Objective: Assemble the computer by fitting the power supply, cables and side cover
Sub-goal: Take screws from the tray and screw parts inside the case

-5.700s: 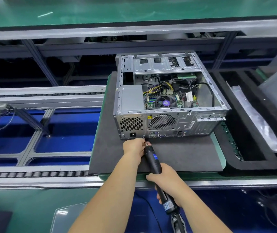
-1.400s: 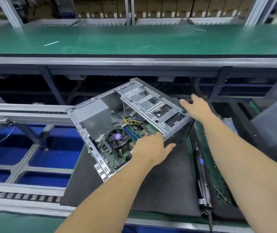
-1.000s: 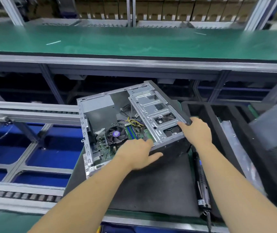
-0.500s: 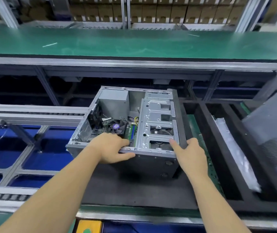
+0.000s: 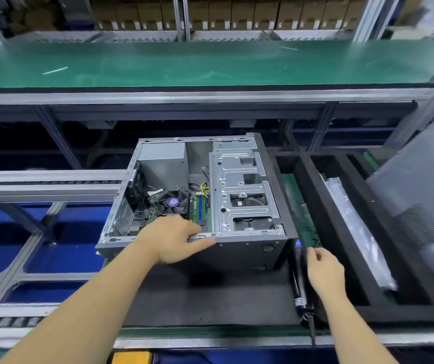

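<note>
The left hand [image 5: 174,239] grips the near top rim of the open computer case [image 5: 200,206], fingers curled over the edge. The case lies on the dark mat [image 5: 210,295]. The right hand [image 5: 325,269], fingers loosely curled and holding nothing, hovers just beside the electric screwdriver [image 5: 300,282] lying right of the case.

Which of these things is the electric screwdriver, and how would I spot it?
Find the open computer case on the dark mat. Just right of it, beside the right hand, lies the screwdriver: a slim black stick with blue-and-white labels, the only loose tool there.
</note>
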Demonstrator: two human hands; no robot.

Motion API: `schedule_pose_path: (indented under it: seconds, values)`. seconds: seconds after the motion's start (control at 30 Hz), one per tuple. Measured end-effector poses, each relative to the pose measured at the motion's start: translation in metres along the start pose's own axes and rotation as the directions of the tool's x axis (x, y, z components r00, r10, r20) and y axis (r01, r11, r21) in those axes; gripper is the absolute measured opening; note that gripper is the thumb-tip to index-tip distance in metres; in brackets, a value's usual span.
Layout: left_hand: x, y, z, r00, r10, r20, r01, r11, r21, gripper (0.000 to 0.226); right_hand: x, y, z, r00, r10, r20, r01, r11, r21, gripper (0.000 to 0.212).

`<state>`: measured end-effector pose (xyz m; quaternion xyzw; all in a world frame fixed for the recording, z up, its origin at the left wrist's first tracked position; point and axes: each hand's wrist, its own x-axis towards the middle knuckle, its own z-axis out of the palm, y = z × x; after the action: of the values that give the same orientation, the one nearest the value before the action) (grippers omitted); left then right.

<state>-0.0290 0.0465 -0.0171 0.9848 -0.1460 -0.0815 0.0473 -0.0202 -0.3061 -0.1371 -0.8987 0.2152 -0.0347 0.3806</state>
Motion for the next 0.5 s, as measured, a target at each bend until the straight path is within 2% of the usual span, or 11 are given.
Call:
schedule_pose_path:
  seconds: [0.07,0.1,0.13,0.17,0.2,0.23,0.27,0.3,0.33,0.4,0.5]
  values:
    - [-0.001,0.007,-0.003,0.987,-0.092,-0.129,0.095,0.995,0.010,0.078,0.029,0.020,-0.013,0.999,0.035,-0.019,-0.036,0.996,-0.075,0.022]
    - [0.000,0.017,-0.006,0.942,-0.118,-0.313,0.117,0.993,-0.024,0.069,0.042,0.031,-0.015,0.999,0.028,0.039,-0.021,0.984,-0.174,0.028]
    - [0.004,0.032,-0.008,0.838,-0.078,-0.540,0.060,0.997,-0.050,0.054,0.054,0.042,-0.014,0.992,0.011,0.124,0.024,0.961,-0.275,0.035]
    - [0.012,0.052,-0.009,0.681,0.013,-0.732,-0.061,0.997,-0.040,0.038,0.065,0.051,-0.011,0.978,-0.012,0.207,0.086,0.932,-0.352,0.041]
    - [0.021,0.077,-0.010,0.556,0.114,-0.824,-0.191,0.982,0.007,0.022,0.073,0.060,-0.005,0.959,-0.023,0.281,0.140,0.904,-0.405,0.045]
    - [0.031,0.103,-0.008,0.503,0.232,-0.832,-0.291,0.952,0.090,0.013,0.078,0.066,0.001,0.940,-0.023,0.341,0.186,0.873,-0.452,0.049]
    - [0.040,0.126,-0.006,0.523,0.334,-0.784,-0.347,0.924,0.162,0.015,0.083,0.071,0.007,0.921,-0.013,0.390,0.222,0.840,-0.495,0.053]
    - [0.049,0.143,-0.002,0.602,0.397,-0.693,-0.365,0.908,0.203,0.021,0.088,0.075,0.013,0.903,0.003,0.429,0.250,0.809,-0.533,0.056]
    - [0.056,0.155,0.001,0.700,0.395,-0.595,-0.345,0.916,0.203,0.029,0.092,0.078,0.018,0.887,0.013,0.461,0.278,0.782,-0.557,0.059]
    - [0.066,0.160,0.004,0.862,0.273,-0.427,-0.237,0.962,0.136,0.045,0.100,0.083,0.028,0.861,0.030,0.507,0.316,0.750,-0.581,0.061]
    - [0.070,0.154,0.007,0.927,0.198,-0.318,-0.197,0.980,0.034,0.053,0.105,0.082,0.042,0.879,0.007,0.477,0.342,0.689,-0.639,0.056]
